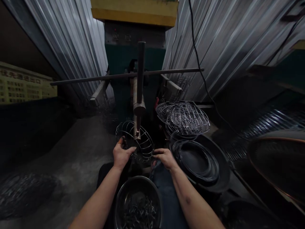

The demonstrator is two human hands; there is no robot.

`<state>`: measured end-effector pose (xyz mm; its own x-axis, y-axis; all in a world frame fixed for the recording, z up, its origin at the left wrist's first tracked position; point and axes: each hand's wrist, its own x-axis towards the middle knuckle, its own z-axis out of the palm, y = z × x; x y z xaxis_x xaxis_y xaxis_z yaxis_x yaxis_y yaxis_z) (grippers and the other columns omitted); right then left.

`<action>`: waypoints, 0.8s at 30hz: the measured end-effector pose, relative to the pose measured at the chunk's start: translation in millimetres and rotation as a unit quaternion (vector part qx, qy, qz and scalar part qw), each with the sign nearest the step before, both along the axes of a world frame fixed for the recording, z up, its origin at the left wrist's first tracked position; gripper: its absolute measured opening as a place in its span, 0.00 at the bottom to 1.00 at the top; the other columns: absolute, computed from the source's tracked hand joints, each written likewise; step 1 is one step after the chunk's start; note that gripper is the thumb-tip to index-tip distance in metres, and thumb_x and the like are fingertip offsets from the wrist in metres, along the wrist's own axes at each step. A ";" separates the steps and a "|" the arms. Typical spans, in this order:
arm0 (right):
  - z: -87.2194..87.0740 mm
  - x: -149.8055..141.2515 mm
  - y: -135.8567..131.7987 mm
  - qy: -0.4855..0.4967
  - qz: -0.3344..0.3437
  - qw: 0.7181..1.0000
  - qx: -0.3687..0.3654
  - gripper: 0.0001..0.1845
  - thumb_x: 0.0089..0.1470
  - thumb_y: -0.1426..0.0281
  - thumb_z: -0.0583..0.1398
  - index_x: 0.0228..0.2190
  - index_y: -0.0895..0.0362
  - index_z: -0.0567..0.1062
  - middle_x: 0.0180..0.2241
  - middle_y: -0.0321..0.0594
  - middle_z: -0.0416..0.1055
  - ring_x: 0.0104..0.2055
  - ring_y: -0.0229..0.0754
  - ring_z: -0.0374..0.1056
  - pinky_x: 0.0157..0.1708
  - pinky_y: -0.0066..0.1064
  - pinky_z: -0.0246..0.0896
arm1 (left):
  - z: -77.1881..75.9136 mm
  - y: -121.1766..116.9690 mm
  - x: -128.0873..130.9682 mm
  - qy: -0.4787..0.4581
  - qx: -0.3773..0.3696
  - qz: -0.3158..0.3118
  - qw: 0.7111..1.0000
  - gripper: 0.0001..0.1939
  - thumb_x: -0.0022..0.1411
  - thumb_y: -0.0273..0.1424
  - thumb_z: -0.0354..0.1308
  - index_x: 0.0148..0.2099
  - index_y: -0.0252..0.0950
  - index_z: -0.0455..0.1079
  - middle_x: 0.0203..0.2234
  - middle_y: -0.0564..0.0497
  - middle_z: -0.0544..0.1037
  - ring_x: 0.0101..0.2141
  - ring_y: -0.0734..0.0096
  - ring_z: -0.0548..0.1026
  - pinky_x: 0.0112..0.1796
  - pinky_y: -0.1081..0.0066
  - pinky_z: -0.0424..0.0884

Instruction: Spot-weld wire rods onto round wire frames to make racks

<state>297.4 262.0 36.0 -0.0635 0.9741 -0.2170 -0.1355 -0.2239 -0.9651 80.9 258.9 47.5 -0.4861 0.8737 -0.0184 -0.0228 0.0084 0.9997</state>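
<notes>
We are facing the machine (137, 63), its electrode tip (137, 134) hanging just above the wire frame (146, 140). Beside us, finished-looking wire pieces (188, 117) are lying heaped above the coiled wire rings (199, 160). The metal bowl (138, 203) is holding short wires (143, 213). Our left hand (122, 154) and right hand (166, 158) are pinching the frame's near edges.

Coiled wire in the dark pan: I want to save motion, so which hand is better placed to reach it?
Right, I'd judge: the right hand is nearer the coiled wire in the dark pan. The left hand is farther off, at the left side of the wire frame.
</notes>
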 end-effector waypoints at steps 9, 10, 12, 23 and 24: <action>8.0 13.1 4.5 -0.068 0.025 0.996 0.043 0.17 0.28 0.63 0.71 0.25 0.57 0.82 0.26 0.42 0.78 0.30 0.45 0.72 0.37 0.38 0.67 | -29.7 2.1 12.6 -0.143 0.050 -0.008 0.988 0.42 0.33 0.26 0.74 0.54 0.33 0.67 0.44 0.43 0.77 0.43 0.61 0.76 0.49 0.62 0.70; 9.7 12.5 4.7 -0.077 0.019 0.996 0.051 0.17 0.28 0.62 0.71 0.25 0.58 0.82 0.26 0.42 0.78 0.30 0.45 0.72 0.37 0.38 0.67 | -30.3 2.6 13.0 -0.156 0.051 -0.007 0.986 0.41 0.34 0.26 0.74 0.54 0.33 0.67 0.43 0.43 0.77 0.42 0.62 0.76 0.49 0.63 0.70; 13.4 10.9 4.5 -0.090 0.011 0.993 0.069 0.16 0.30 0.62 0.71 0.25 0.57 0.82 0.26 0.42 0.78 0.30 0.46 0.72 0.36 0.37 0.67 | -31.3 3.0 14.0 -0.183 0.054 -0.011 0.982 0.41 0.34 0.25 0.74 0.54 0.33 0.67 0.41 0.44 0.77 0.40 0.64 0.77 0.47 0.64 0.70; 40.5 6.1 16.0 -0.117 -0.024 0.983 0.138 0.12 0.35 0.64 0.68 0.26 0.56 0.82 0.28 0.40 0.78 0.33 0.46 0.72 0.38 0.36 0.67 | -35.0 12.8 36.9 -0.281 0.043 0.012 0.959 0.28 0.33 0.25 0.72 0.41 0.31 0.71 0.33 0.48 0.78 0.33 0.70 0.76 0.39 0.69 0.70; 41.5 6.9 17.2 -0.116 -0.027 0.983 0.141 0.11 0.35 0.64 0.68 0.25 0.56 0.82 0.28 0.40 0.78 0.33 0.45 0.72 0.38 0.36 0.66 | -34.7 13.2 39.5 -0.284 0.042 0.012 0.958 0.27 0.34 0.25 0.72 0.41 0.31 0.71 0.33 0.48 0.78 0.33 0.70 0.75 0.39 0.69 0.70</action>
<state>304.3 279.2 77.4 0.0086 0.9982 0.0585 0.0902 0.0575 -0.9943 120.4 272.2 12.8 -0.4385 0.8723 -0.2163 -0.5621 -0.0783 0.8234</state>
